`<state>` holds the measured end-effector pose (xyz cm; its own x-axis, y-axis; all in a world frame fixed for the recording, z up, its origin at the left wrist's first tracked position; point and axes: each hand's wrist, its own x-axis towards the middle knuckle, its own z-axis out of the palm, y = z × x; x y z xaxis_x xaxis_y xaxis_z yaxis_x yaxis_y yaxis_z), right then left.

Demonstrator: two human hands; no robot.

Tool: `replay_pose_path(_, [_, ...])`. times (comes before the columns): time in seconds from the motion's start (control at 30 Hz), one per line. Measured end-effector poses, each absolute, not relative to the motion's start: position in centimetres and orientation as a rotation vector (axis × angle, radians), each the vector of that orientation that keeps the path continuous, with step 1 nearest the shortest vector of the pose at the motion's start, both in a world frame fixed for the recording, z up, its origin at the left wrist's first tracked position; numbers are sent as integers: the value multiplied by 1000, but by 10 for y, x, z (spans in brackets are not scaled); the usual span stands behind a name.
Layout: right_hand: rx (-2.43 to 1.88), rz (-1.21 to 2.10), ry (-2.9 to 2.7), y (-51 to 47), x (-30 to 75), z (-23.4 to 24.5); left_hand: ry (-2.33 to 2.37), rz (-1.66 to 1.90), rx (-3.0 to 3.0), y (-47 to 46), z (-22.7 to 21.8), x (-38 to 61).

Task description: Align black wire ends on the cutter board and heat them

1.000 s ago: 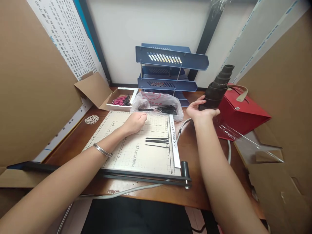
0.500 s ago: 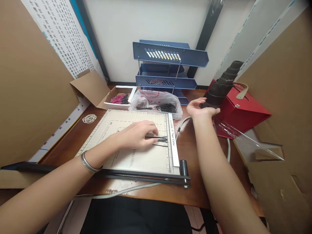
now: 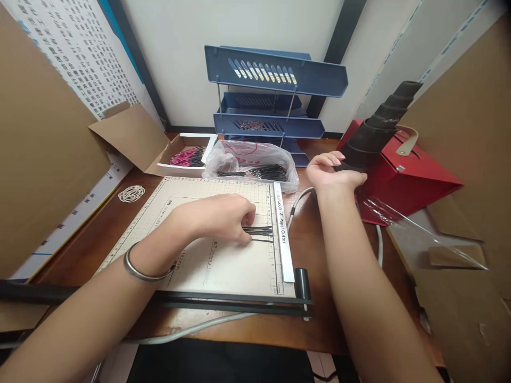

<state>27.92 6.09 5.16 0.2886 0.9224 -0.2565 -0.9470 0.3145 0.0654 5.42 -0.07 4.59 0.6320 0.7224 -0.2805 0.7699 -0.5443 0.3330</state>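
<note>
My left hand (image 3: 227,218) lies over the paper cutter's (image 3: 235,271) gridded board, thumb and fingers closed about a bundle of thin black cords (image 3: 261,231). Their ends reach right, close to the white strip (image 3: 283,234) lettered "Paper Cutter". One cord sits slightly apart, nearer me. To the right, my right hand (image 3: 333,170) is raised, wrist toward me, its fingers and thumb apart with nothing seen in them. It is in front of a black stepped tube (image 3: 369,141); whether they touch I cannot tell.
Behind the cutter lie a clear bag (image 3: 291,178) of black cords and an open box (image 3: 179,170) of pink and black ones. Blue trays (image 3: 275,72) stand at the back. A red box (image 3: 423,186) is at right, rubber bands (image 3: 131,193) at left.
My view has shifted a little closer. The left fingers have drawn the cords into a tighter bundle. My right hand keeps nearly the same pose.
</note>
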Motion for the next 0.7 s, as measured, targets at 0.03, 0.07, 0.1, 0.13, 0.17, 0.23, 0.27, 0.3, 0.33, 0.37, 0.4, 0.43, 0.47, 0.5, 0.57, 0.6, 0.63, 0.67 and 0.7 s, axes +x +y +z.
replay_pose_path(0.03, [-104, 1269, 191, 59, 274, 54, 1151, -138, 2422, 0, 44, 53])
replay_pose_path(0.07, [-116, 1278, 106, 57, 268, 58, 1128, -117, 2420, 1, 43, 53])
replay_pose_path(0.1, [-147, 1298, 15, 55, 262, 63, 1111, -96, 2430, 0, 42, 52])
replay_pose_path(0.13, [-177, 1319, -104, 52, 256, 68, 1103, -77, 2452, -3, 41, 52])
replay_pose_path(0.17, [-225, 1339, -235, 50, 250, 73, 1103, -67, 2485, -6, 41, 53])
replay_pose_path(0.23, [-341, 1362, -532, 44, 242, 84, 1138, -80, 2571, -13, 43, 57])
replay_pose_path(0.27, [-386, 1348, -700, 40, 239, 88, 1162, -113, 2613, -16, 45, 61])
replay_pose_path(0.3, [-428, 1322, -868, 37, 238, 92, 1191, -162, 2650, -19, 48, 64])
replay_pose_path(0.33, [-462, 1284, -1028, 33, 237, 94, 1202, -228, 2687, -20, 50, 68])
replay_pose_path(0.37, [-491, 1232, -1163, 29, 237, 96, 1192, -304, 2725, -21, 53, 72])
replay_pose_path(0.4, [-524, 1183, -1268, 25, 237, 97, 1170, -368, 2761, -21, 55, 74])
replay_pose_path(0.43, [-555, 1123, -1347, 22, 237, 97, 1138, -419, 2788, -19, 57, 76])
replay_pose_path(0.47, [-593, 1068, -1408, 19, 237, 96, 1102, -443, 2808, -17, 58, 76])
replay_pose_path(0.5, [-631, 1017, -1453, 17, 238, 96, 1071, -439, 2814, -15, 58, 75])
replay_pose_path(0.57, [-713, 942, -1523, 14, 238, 95, 1037, -360, 2766, -10, 57, 68])
replay_pose_path(0.6, [-754, 928, -1552, 13, 238, 95, 1033, -295, 2712, -7, 56, 63])
replay_pose_path(0.63, [-797, 929, -1576, 12, 239, 95, 1039, -223, 2633, -5, 54, 57])
replay_pose_path(0.67, [-842, 942, -1599, 12, 239, 96, 1046, -152, 2538, -2, 52, 50])
replay_pose_path(0.7, [-891, 961, -1618, 12, 240, 96, 1052, -86, 2429, 1, 50, 43])
